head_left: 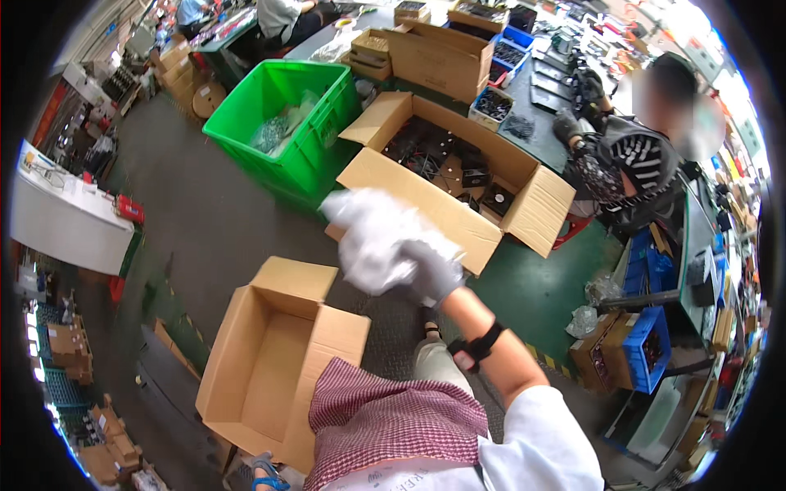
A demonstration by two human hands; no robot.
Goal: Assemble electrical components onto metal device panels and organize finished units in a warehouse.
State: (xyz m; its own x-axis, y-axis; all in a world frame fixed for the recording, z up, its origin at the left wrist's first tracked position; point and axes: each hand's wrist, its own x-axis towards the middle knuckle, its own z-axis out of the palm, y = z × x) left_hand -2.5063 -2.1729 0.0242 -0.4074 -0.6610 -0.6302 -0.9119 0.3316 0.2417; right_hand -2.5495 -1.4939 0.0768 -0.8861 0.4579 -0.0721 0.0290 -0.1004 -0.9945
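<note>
My right hand (432, 274), in a grey glove, is closed on a crumpled white plastic bag (385, 237), blurred by motion. A black strap circles my right wrist. The bag hangs in front of the near side of a large open cardboard box (426, 200), which holds black parts with cables (426, 151). Close by at the lower left stands a second open cardboard box (270, 368), whose visible floor is bare cardboard. My left hand does not show.
Behind the bag stands a green plastic bin (282, 164) with clear plastic bags inside. A co-worker (630, 164) sits at the workbench (536, 135) on the right. Blue crates (647, 352) and cartons are at the right. Something blue-strapped (268, 473) shows at the bottom edge.
</note>
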